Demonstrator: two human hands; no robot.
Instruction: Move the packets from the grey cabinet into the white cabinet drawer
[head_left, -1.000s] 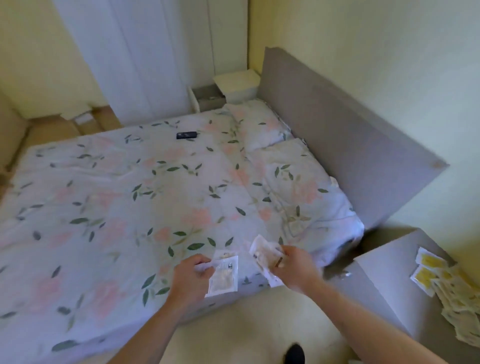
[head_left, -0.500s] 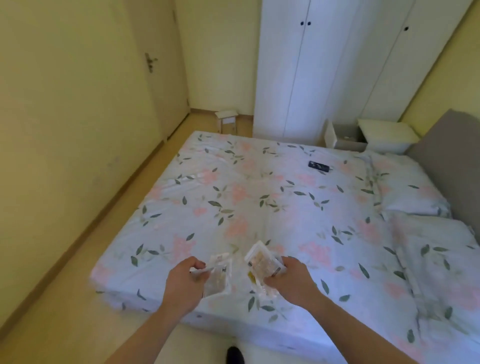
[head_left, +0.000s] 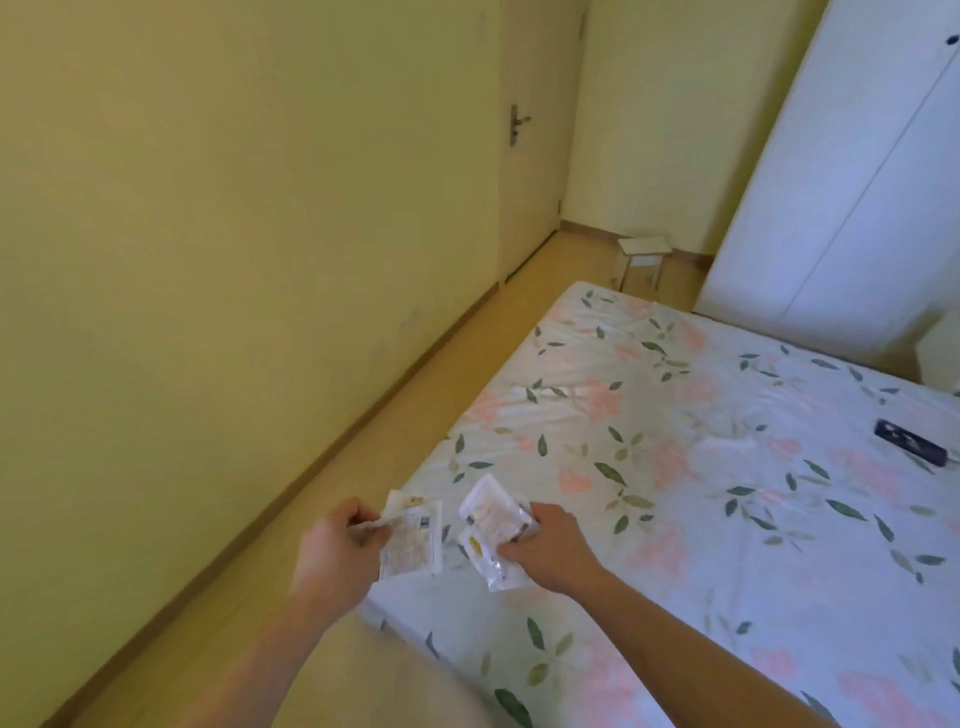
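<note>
Fingers (head_left: 537, 519) of both hands pinch clear, crinkled, yellow-printed packets (head_left: 413, 540).

The bed (head_left: 701, 467), under a floral sheet, bears a dark flat object (head_left: 910, 441), perhaps a remote.

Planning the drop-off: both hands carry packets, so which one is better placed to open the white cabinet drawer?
Neither stands out. The left hand pinches packets, and the right hand has a full grip on its packets. No drawer is in view, so reach can't be judged.
</note>
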